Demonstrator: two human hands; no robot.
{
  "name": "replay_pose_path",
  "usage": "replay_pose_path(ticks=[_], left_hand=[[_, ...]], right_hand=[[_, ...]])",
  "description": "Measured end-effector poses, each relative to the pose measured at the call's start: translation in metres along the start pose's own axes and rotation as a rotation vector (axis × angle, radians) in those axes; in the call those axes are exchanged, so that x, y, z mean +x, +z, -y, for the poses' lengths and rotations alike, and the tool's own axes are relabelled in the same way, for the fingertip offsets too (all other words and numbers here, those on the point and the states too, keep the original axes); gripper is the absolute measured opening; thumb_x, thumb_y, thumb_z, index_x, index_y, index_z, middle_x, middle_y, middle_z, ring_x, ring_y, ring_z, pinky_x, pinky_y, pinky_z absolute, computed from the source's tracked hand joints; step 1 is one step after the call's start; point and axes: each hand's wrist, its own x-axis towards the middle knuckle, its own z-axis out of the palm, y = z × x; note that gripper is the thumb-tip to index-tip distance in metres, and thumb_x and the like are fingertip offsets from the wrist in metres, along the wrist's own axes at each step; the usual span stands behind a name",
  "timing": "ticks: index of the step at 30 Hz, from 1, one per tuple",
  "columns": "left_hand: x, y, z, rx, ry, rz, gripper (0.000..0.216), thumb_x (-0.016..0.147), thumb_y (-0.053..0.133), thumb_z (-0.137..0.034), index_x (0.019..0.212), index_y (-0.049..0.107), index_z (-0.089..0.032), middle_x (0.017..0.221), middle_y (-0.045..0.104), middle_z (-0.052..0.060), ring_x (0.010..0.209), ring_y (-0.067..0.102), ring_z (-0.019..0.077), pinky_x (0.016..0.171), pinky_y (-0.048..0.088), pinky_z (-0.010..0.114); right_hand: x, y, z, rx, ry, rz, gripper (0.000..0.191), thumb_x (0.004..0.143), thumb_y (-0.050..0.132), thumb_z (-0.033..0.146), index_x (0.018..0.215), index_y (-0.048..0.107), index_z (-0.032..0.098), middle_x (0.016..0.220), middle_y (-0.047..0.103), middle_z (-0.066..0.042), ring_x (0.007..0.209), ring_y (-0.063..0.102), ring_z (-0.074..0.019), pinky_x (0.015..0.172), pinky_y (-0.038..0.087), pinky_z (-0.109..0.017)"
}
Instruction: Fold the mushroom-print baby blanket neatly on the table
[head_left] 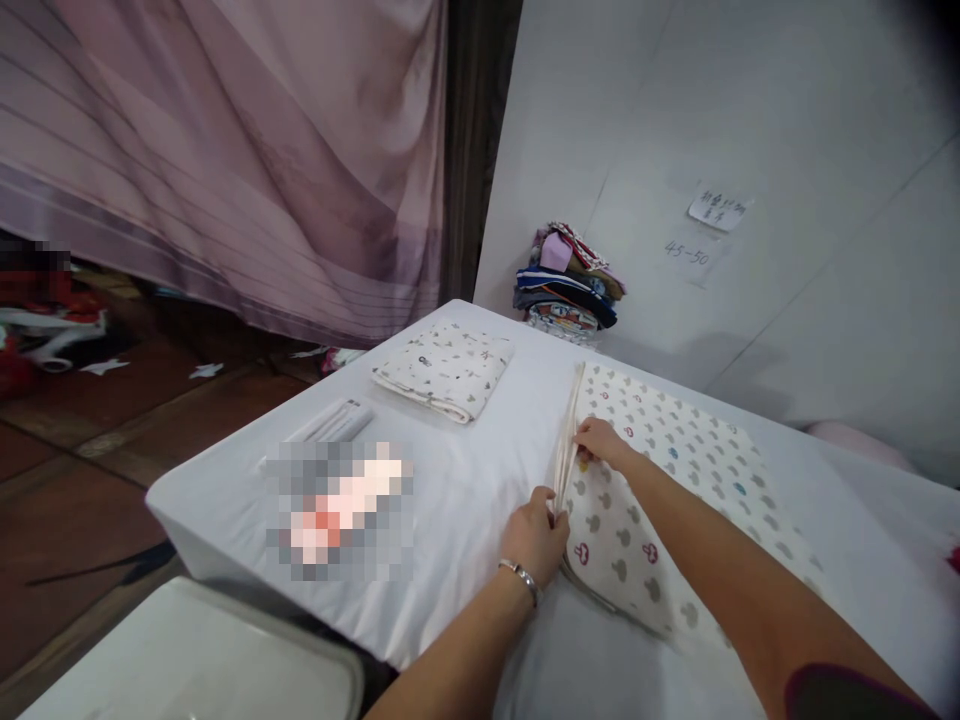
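Observation:
A white cloth printed with grey, red and blue motifs (675,480) lies folded in layers on the white-covered bed. My left hand (536,530), with a bracelet at the wrist, pinches the cloth's left edge near its front corner. Farther along that same edge, my right hand (600,443) grips the layers with bent fingers. Both hands are closed on the fabric, and the right forearm crosses over the print and hides part of it. Beyond them to the left rests another folded white cloth (446,370) with small dark prints, which neither hand touches.
Left of my hands, a pale packet (330,425) lies beside a blurred-out patch. A stack of folded clothes (570,285) stands by the wall at the far edge. A pink curtain (300,150) hangs at left, and a white stool-like surface (202,650) is at front left.

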Motion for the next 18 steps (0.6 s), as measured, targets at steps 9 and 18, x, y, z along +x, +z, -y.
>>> replay_pose_path(ticks=[9,18], left_hand=[[-0.001,-0.001,-0.002,-0.006,-0.011,0.007,0.029,0.081,0.048,-0.027,0.110,0.052,-0.022,0.076,0.065,0.001,0.070,0.059,0.0145,0.063,0.038,0.022],[-0.001,-0.003,-0.003,0.005,-0.008,0.034,0.028,0.082,0.047,-0.028,0.109,0.051,-0.022,0.079,0.065,0.002,0.073,0.059,0.0153,0.065,0.039,0.023]], right_hand=[[0.006,0.006,0.002,-0.189,-0.087,-0.044,0.010,0.075,0.053,0.019,0.085,0.055,0.017,0.047,0.053,0.007,0.035,0.049,-0.0081,0.043,0.036,-0.018],[0.003,0.011,0.012,-0.239,-0.044,-0.087,0.015,0.070,0.059,0.021,0.083,0.055,0.017,0.043,0.050,0.007,0.037,0.049,-0.0094,0.045,0.036,-0.019]])
